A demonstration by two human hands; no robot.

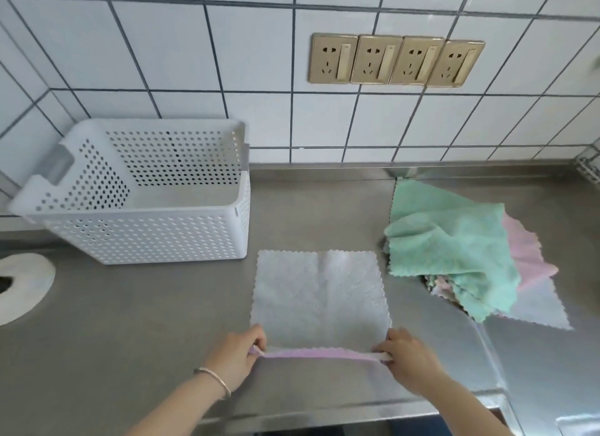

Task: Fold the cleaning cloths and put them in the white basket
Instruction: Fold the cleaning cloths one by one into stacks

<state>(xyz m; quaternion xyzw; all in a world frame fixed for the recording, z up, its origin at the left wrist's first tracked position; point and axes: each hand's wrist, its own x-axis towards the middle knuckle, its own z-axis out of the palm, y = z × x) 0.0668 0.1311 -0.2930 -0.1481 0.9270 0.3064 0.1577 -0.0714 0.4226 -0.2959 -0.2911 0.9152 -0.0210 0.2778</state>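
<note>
A pale lilac cleaning cloth [319,293] lies spread flat on the steel counter in front of me. My left hand [238,354] pinches its near left corner and my right hand [407,354] pinches its near right corner. The near edge is lifted a little off the counter between them. The white perforated basket [181,237] stands at the back left, and nothing shows inside it. A loose heap of cloths [454,250], green on top with pink and pale ones under it, lies to the right.
The steel counter [130,331] runs to a tiled wall with a row of gold sockets [396,60]. A white round object [22,286] sits at the left edge. The counter's front edge is close below my hands.
</note>
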